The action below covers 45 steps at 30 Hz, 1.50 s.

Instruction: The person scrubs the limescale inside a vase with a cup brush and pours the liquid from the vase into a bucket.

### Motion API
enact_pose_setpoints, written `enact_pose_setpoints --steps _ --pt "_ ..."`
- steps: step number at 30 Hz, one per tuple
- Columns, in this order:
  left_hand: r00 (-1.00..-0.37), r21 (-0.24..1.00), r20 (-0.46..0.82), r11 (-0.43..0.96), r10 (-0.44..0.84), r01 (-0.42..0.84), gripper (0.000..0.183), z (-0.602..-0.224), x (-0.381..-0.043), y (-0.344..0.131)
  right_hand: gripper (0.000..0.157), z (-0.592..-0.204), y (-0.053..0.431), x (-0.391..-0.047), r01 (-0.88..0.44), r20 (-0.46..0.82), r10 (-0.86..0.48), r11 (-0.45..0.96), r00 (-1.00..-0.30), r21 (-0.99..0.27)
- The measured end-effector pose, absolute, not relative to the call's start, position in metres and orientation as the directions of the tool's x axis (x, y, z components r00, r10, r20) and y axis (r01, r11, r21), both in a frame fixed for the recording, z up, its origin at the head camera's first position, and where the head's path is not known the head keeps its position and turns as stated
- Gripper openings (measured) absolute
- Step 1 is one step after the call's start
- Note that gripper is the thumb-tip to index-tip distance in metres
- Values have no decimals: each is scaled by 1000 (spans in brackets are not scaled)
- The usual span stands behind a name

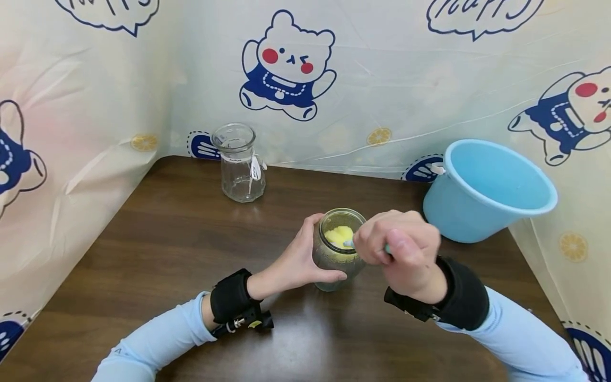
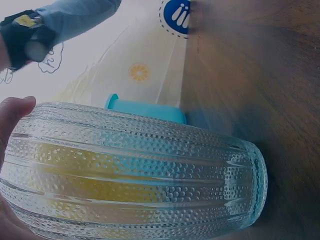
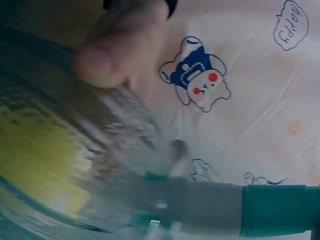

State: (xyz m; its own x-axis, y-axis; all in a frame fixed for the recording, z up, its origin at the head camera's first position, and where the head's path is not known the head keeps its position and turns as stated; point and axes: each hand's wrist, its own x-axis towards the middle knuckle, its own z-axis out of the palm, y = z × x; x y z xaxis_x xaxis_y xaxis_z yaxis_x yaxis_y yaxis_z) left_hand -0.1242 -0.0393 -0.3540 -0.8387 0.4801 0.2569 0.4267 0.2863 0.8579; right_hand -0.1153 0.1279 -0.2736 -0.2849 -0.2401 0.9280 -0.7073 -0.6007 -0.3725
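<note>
A textured clear glass jar (image 1: 350, 265) stands near the middle of the table, its mouth tipped slightly in the head view. My left hand (image 1: 303, 260) grips it from the left side, thumb across the near face. Inside the jar sits the yellow sponge head (image 1: 338, 236) of a bottle brush, showing yellow through the glass in the left wrist view. At the jar's mouth my right hand (image 1: 406, 252) grips the brush's handle (image 3: 275, 210), which is grey and teal. Most of that handle is hidden by my fingers in the head view.
A second glass jar (image 1: 243, 180) with a tag tied at its neck stands at the back left of the brown table (image 1: 167, 239). To the back right is a light blue bucket (image 1: 458, 207), tilted. Printed cloth (image 1: 382, 79) walls the table's back and sides.
</note>
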Motion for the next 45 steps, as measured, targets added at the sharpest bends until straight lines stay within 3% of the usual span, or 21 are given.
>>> enact_pose_setpoints --steps 8,16,26,40,45 --pt "-840 859 244 294 484 419 100 -356 -124 -38 40 -282 119 -124 -730 899 -223 -526 -377 -436" --pt "-820 861 243 273 519 429 99 -355 -125 -37 32 -274 108 -128 -708 809 -241 -393 -536 -586" --pt "-822 861 229 285 521 421 99 -356 -125 -39 31 -260 104 -128 -679 759 -284 -339 -586 -651" --pt "-842 866 208 306 498 395 98 -351 -127 -41 35 -204 99 -135 -706 742 -361 -252 -566 -661" --pt "-840 869 211 298 500 395 98 -352 -127 -42 41 -200 97 -143 -657 667 -412 -192 -621 -729"
